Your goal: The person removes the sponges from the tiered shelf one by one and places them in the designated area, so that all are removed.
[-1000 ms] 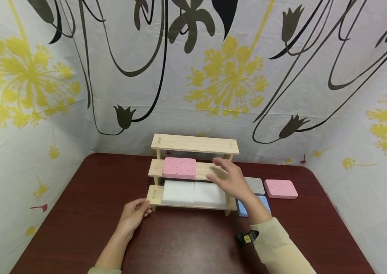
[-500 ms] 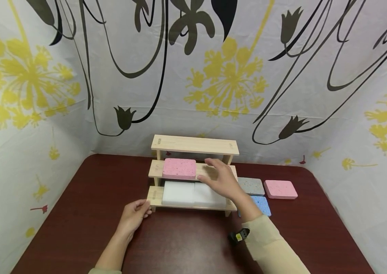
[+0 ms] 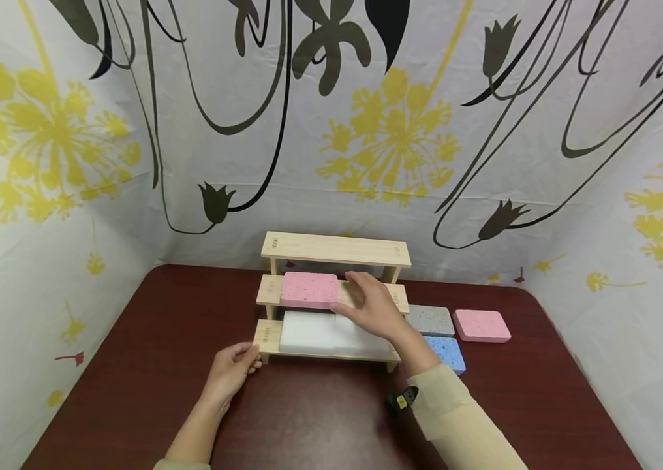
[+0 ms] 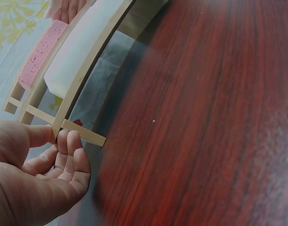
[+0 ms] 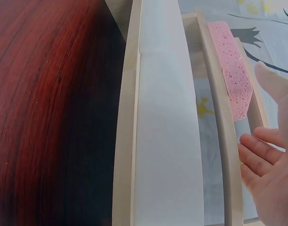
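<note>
A three-step wooden rack (image 3: 334,247) stands on the table. My left hand (image 3: 228,372) pinches the left end of its lowest step; in the left wrist view the thumb (image 4: 40,135) lies on top of the board. A pink sponge (image 3: 309,290) lies on the left part of the middle step. Beside its right end is my right hand (image 3: 374,307), thumb and fingers spread and loosely bent, with nothing held. Whether the thumb tip touches the sponge I cannot tell. Two white blocks (image 3: 308,331) lie side by side on the lowest step, the right one partly behind my hand.
Right of the rack lie a grey sponge (image 3: 430,320), a blue sponge (image 3: 446,354) partly covered by my right arm, and another pink sponge (image 3: 481,326). A patterned cloth (image 3: 284,163) hangs behind the dark red table (image 3: 308,418).
My right hand has moved left along the middle step, up to the right end of the pink sponge. The left hand has kept its hold on the rack.
</note>
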The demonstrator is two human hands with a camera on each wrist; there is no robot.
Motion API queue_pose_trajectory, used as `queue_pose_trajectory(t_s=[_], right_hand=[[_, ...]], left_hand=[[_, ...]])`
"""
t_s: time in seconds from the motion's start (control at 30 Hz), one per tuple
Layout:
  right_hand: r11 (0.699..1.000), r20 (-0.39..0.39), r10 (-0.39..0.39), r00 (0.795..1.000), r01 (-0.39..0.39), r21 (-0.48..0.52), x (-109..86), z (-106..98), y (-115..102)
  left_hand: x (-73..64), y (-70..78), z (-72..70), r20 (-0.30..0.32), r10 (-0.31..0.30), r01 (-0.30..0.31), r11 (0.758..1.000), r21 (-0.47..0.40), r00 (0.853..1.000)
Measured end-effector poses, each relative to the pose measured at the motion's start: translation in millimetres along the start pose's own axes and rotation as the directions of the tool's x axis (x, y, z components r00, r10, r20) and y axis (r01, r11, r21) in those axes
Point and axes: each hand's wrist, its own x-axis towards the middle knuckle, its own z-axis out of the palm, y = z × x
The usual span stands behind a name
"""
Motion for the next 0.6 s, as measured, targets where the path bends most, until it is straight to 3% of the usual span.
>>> queue_pose_trajectory(t_s=[0.3,0.6], right_hand=[[0.999,0.066,0.045,0.997,-0.045,-0.004,5.7,3.2,-4.9],[0.997,0.056,0.069,0.996,-0.067,-0.038,10.8,7.7,-10.0]], left_hand=[[-0.5,0.8,-0.3,0.008,0.005,-0.005,1.0,0.013,1.0],[-0.2,0.0,-0.4,0.002,0.003,-0.003,1.0,0.006,1.0]])
